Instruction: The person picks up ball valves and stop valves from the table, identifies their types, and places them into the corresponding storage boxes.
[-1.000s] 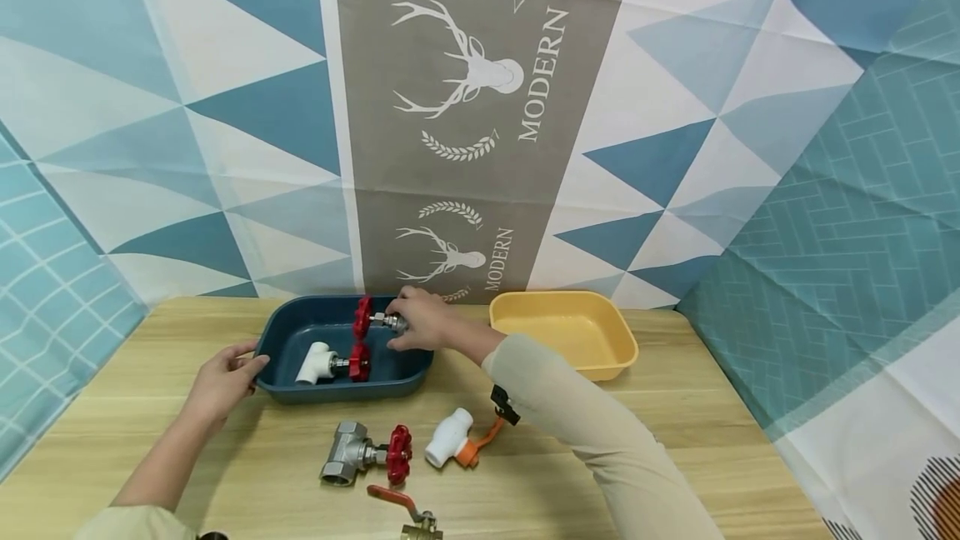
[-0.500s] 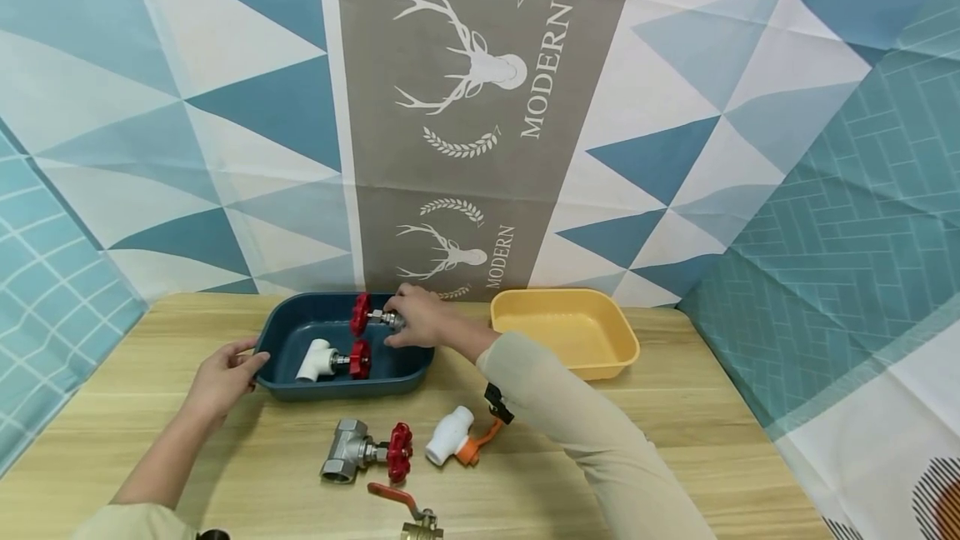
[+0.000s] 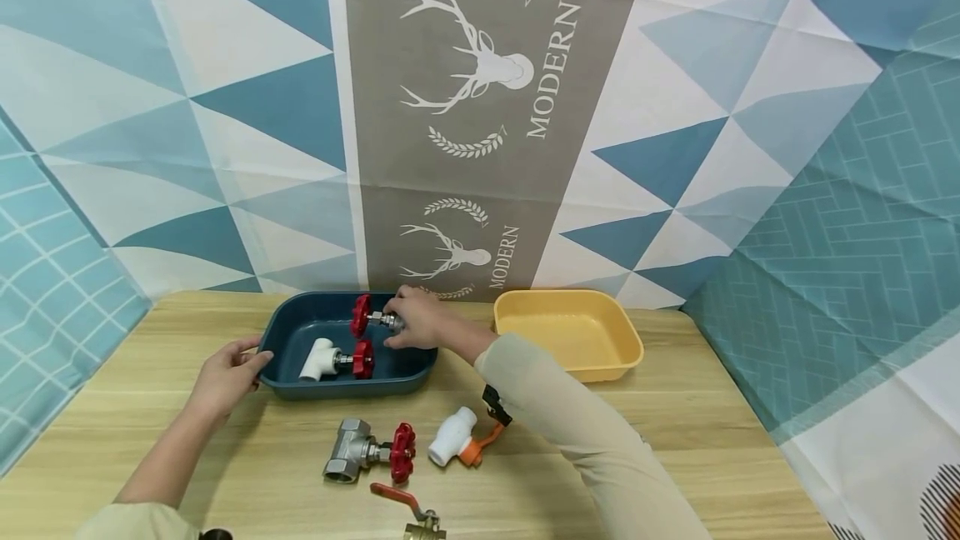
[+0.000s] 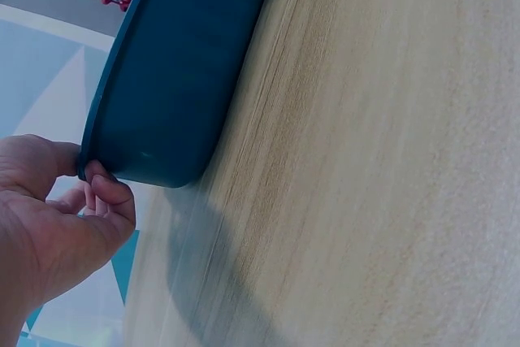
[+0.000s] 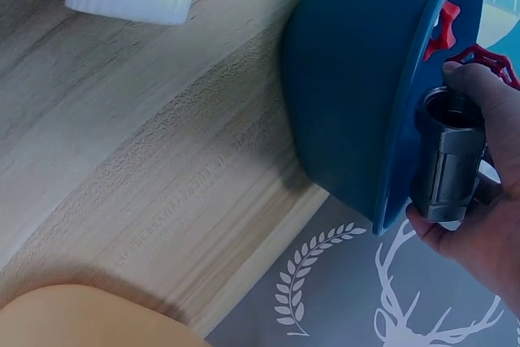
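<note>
My left hand (image 3: pixel 225 377) pinches the left end of the dark blue bin (image 3: pixel 348 388) by its rim, the thumb on one side and fingers on the other in the left wrist view. Over the bin's right part, my right hand (image 3: pixel 422 319) grips a metal gate valve (image 5: pixel 449 160) by its body. Its red handwheel (image 3: pixel 361 315) points left, and part of the body is hidden by the hand in the head view. Inside the bin lies a white tee-shaped valve (image 3: pixel 321 359) with a red handwheel (image 3: pixel 363 359), just in front of the held valve.
In front of the bin lie a larger metal gate valve (image 3: pixel 351 450) and a white ball valve (image 3: pixel 453 436) with an orange handle. A brass ball valve (image 3: pixel 424 530) is cut off at the bottom edge. A yellow bin (image 3: pixel 577 373) stands behind the right forearm.
The held valve has shifted very slightly left over the bin. Both hands keep their grips, and the head view has moved a little.
</note>
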Demonstrator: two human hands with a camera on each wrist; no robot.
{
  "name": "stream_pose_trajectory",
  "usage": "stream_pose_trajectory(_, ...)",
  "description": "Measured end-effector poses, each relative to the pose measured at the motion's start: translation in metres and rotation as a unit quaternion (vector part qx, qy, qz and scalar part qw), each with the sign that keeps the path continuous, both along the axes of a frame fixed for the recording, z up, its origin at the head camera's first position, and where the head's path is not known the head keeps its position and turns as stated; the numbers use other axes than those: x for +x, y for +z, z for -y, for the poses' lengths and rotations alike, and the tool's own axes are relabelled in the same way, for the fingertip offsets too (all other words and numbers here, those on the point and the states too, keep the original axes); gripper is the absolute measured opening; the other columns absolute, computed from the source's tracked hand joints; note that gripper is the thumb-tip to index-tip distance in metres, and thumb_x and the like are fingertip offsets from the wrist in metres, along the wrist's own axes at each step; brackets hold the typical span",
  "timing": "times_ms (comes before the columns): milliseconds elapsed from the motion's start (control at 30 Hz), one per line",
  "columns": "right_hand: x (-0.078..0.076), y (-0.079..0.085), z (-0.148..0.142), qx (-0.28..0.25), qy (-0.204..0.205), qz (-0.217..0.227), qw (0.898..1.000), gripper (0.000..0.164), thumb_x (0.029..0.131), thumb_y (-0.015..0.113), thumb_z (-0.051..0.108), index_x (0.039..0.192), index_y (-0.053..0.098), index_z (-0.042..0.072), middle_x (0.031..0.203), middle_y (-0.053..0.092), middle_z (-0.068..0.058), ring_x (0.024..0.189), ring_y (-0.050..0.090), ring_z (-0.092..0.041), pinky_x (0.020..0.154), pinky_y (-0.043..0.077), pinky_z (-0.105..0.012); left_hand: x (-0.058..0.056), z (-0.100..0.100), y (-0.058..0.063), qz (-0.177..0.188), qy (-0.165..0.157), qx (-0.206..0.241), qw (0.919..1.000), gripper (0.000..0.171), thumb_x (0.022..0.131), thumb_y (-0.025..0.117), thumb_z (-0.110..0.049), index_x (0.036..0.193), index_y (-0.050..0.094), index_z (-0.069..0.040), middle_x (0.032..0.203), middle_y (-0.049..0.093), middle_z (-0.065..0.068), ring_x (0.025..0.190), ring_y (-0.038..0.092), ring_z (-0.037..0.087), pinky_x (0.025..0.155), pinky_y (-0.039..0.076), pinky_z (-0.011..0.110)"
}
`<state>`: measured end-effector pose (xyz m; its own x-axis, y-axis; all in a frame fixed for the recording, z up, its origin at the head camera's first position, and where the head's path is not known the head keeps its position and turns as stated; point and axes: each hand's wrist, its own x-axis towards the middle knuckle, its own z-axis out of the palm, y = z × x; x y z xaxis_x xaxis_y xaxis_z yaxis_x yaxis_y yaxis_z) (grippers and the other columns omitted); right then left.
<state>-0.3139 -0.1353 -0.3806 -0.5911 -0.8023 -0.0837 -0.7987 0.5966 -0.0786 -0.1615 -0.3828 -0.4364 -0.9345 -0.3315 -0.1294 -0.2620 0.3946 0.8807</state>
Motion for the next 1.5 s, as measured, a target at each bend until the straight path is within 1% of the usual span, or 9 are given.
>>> stream_pose_trajectory(367,-0.001,-0.007,0.009,-0.001,-0.014,0.014,1.0,0.052,0.086,0.064,0.044,0.131,0.053,0.021,0.129,0.048,-0.003,0.114,0.048,-0.016,0.097,0.042,-0.035,0.001,-0.002,0.0,0.004,0.0,0.013,0.9999,0.055,0.1,0.04,-0.024,0.14,0.026,0.012,0.104,0.053,0.015,0.068,0.05,0.005,0.062,0.049,0.024)
stream_pose_trajectory(533,-0.001,-0.01,0.013,0.0,-0.017,0.016,1.0,0.052,0.085,0.064,0.044,0.131,0.054,0.021,0.129,0.048,-0.002,0.116,0.047,-0.016,0.098,0.041,-0.035,0.001,-0.003,0.0,0.005,0.003,0.016,0.9998,0.055,0.1,0.04,-0.024,0.14,0.027,0.012,0.102,0.053,0.013,0.068,0.05,0.005,0.062,0.048,0.023)
stream_pose_trajectory(800,-0.002,-0.01,0.018,0.003,-0.018,0.01,1.0,0.053,0.085,0.064,0.046,0.131,0.053,0.022,0.13,0.048,-0.002,0.116,0.048,-0.015,0.096,0.042,-0.035,0.001,-0.003,0.002,0.001,0.006,0.018,0.9998,0.054,0.099,0.041,-0.022,0.14,0.027,0.012,0.1,0.053,0.012,0.068,0.05,0.004,0.061,0.048,0.023)
stream_pose_trajectory(1033,-0.003,-0.011,0.022,0.005,-0.01,0.003,1.0,0.052,0.086,0.063,0.044,0.132,0.053,0.022,0.129,0.048,-0.003,0.116,0.048,-0.016,0.096,0.042,-0.037,0.001,-0.002,0.001,0.002,0.01,0.019,0.9998,0.054,0.099,0.041,-0.022,0.14,0.028,0.011,0.1,0.053,0.011,0.068,0.049,0.004,0.062,0.048,0.023)
stream_pose_trajectory(1233,-0.003,-0.011,0.026,0.004,-0.011,0.014,1.0,0.052,0.087,0.062,0.044,0.133,0.052,0.021,0.131,0.047,-0.003,0.119,0.046,-0.017,0.1,0.04,-0.038,0.001,-0.001,0.0,-0.001,0.01,0.02,0.9997,0.054,0.099,0.041,-0.022,0.14,0.028,0.011,0.098,0.053,0.01,0.068,0.049,0.004,0.061,0.048,0.023)
stream_pose_trajectory(1333,-0.003,-0.013,0.028,0.0,-0.013,0.021,1.0,0.052,0.088,0.061,0.044,0.133,0.052,0.021,0.132,0.046,-0.003,0.12,0.046,-0.017,0.101,0.039,-0.038,0.0,-0.001,0.0,-0.003,0.009,0.018,0.9998,0.054,0.099,0.041,-0.022,0.14,0.028,0.012,0.1,0.053,0.012,0.068,0.049,0.004,0.061,0.048,0.023)
stream_pose_trajectory(1500,-0.003,-0.014,0.032,-0.004,-0.01,0.024,1.0,0.051,0.089,0.06,0.043,0.134,0.051,0.021,0.132,0.046,-0.003,0.12,0.045,-0.017,0.101,0.039,-0.038,-0.001,-0.001,0.0,0.001,0.01,0.017,0.9998,0.055,0.1,0.042,-0.022,0.14,0.027,0.012,0.099,0.053,0.012,0.066,0.048,0.004,0.06,0.047,0.023)
